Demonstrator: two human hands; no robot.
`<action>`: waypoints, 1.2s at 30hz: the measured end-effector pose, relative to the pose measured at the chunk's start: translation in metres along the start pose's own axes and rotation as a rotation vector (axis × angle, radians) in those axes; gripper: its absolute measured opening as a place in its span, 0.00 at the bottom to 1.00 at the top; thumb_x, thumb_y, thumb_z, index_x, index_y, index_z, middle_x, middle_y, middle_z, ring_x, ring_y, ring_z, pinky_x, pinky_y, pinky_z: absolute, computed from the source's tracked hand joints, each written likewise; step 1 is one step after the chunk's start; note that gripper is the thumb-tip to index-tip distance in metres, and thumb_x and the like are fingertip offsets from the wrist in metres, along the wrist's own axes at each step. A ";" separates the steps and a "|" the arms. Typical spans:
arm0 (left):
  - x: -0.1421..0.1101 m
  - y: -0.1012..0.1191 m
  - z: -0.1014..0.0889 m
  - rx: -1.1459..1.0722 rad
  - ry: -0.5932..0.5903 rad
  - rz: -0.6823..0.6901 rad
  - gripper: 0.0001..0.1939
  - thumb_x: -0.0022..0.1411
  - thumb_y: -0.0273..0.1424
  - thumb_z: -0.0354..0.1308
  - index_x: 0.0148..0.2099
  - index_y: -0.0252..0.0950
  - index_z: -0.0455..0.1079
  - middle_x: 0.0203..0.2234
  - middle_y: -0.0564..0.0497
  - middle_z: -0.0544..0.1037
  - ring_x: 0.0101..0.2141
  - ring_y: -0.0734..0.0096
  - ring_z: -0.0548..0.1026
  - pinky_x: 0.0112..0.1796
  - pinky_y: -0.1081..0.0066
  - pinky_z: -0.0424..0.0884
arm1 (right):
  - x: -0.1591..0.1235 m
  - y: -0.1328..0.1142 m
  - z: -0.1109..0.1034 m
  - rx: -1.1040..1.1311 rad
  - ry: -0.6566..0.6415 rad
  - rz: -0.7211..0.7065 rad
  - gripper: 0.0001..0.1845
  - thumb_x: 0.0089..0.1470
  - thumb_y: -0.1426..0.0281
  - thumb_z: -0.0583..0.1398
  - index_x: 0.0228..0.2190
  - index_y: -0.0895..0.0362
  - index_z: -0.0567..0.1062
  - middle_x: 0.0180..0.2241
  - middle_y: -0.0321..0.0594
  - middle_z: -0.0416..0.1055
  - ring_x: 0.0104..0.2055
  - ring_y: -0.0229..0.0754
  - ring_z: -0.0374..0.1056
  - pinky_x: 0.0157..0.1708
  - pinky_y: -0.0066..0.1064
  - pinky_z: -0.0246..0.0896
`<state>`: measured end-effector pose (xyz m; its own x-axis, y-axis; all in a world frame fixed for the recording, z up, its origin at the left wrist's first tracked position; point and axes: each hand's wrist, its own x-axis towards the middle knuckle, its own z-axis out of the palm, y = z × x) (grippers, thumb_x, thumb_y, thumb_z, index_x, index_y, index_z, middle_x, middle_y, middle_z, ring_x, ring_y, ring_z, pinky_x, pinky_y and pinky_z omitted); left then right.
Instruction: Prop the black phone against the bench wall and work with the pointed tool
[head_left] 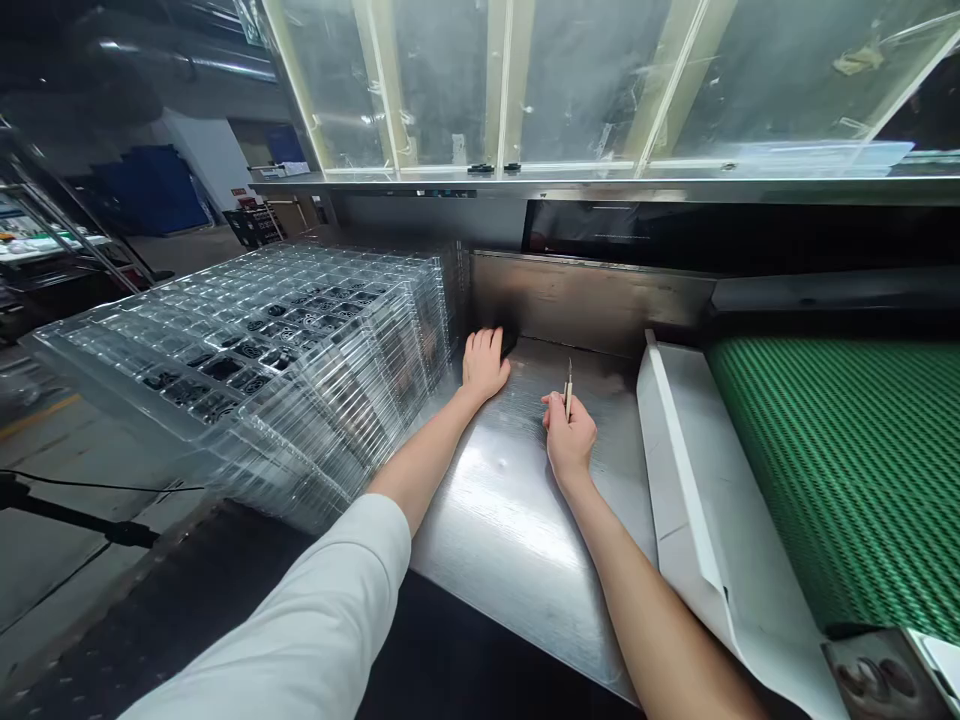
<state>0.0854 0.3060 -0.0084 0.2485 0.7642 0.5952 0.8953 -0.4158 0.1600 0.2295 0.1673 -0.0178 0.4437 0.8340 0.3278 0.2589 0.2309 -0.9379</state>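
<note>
My left hand (484, 362) lies flat, fingers stretched out, on the steel worktop (510, 520) near its back wall. It rests just right of a tall stack of clear plastic trays (300, 340). My right hand (570, 432) is closed around a pair of thin tweezers (568, 385), whose tips point up and away from me. The top tray holds several small dark parts (225, 365) in its pockets.
A green ribbed conveyor belt (840, 470) runs along the right, edged by a white guide rail (697, 490). A steel back wall (585, 300) and a clear-panelled hood (585, 90) stand behind the worktop. Factory floor and racks lie to the left.
</note>
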 end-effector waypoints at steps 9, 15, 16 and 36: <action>-0.004 0.000 -0.003 0.067 -0.091 -0.128 0.29 0.69 0.35 0.51 0.69 0.33 0.61 0.56 0.37 0.72 0.56 0.53 0.69 0.59 0.57 0.61 | 0.002 0.003 0.001 -0.005 -0.009 0.010 0.25 0.61 0.47 0.56 0.33 0.56 0.77 0.21 0.33 0.64 0.23 0.39 0.58 0.26 0.30 0.52; 0.037 -0.005 -0.009 0.160 -0.438 -0.289 0.27 0.67 0.43 0.55 0.61 0.31 0.69 0.54 0.33 0.75 0.55 0.48 0.73 0.53 0.57 0.68 | 0.001 0.003 0.001 -0.017 -0.008 0.004 0.26 0.60 0.47 0.56 0.32 0.56 0.77 0.21 0.33 0.64 0.24 0.39 0.59 0.26 0.31 0.52; 0.047 -0.006 -0.011 0.162 -0.478 -0.273 0.27 0.65 0.42 0.58 0.61 0.31 0.69 0.53 0.33 0.77 0.54 0.48 0.74 0.52 0.59 0.70 | 0.001 0.003 0.001 -0.019 -0.008 0.004 0.26 0.60 0.47 0.56 0.32 0.56 0.77 0.21 0.33 0.64 0.23 0.39 0.59 0.26 0.31 0.52; 0.092 -0.035 -0.006 0.382 -0.196 0.611 0.35 0.64 0.18 0.46 0.74 0.27 0.56 0.63 0.29 0.67 0.64 0.46 0.64 0.64 0.47 0.55 | 0.002 0.005 0.001 -0.009 -0.035 -0.009 0.25 0.62 0.48 0.55 0.31 0.56 0.77 0.21 0.33 0.64 0.25 0.40 0.61 0.28 0.31 0.54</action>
<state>0.0743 0.3877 0.0455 0.7722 0.5408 0.3337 0.6341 -0.6216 -0.4600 0.2309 0.1702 -0.0218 0.4112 0.8489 0.3320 0.2704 0.2343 -0.9338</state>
